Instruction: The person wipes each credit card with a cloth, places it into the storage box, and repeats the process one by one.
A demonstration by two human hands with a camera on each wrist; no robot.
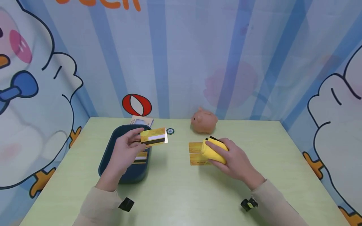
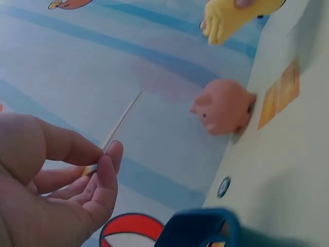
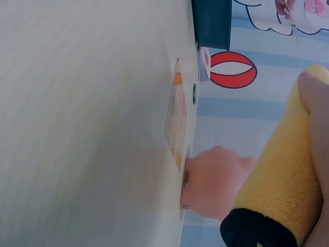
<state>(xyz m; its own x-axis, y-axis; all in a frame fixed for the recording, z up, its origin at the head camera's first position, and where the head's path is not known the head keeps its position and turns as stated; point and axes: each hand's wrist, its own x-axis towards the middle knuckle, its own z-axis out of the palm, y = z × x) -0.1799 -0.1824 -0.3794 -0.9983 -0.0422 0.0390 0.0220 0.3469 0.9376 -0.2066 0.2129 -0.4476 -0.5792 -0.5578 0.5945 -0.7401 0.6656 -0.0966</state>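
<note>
My left hand [image 1: 124, 155] pinches a gold bank card [image 1: 154, 134] by its left end, above the right side of a dark blue bin [image 1: 133, 177]. The card's black stripe faces me, and a white edge shows behind it. Another striped card [image 1: 141, 156] lies in the bin, partly covered by the hand. On the right, my right hand [image 1: 236, 161] grips a folded yellow cloth [image 1: 212, 153] with black edging. Beneath the cloth, two gold cards [image 1: 195, 159] lie on the table one above the other, their right ends hidden from the head view.
A pink piggy bank [image 1: 204, 121] stands at the table's back edge. Left of it lies a small round chip [image 1: 170, 131]. Behind the bin is a pale flat item [image 1: 145, 120]. A printed curtain [image 1: 186, 62] hangs behind the table.
</note>
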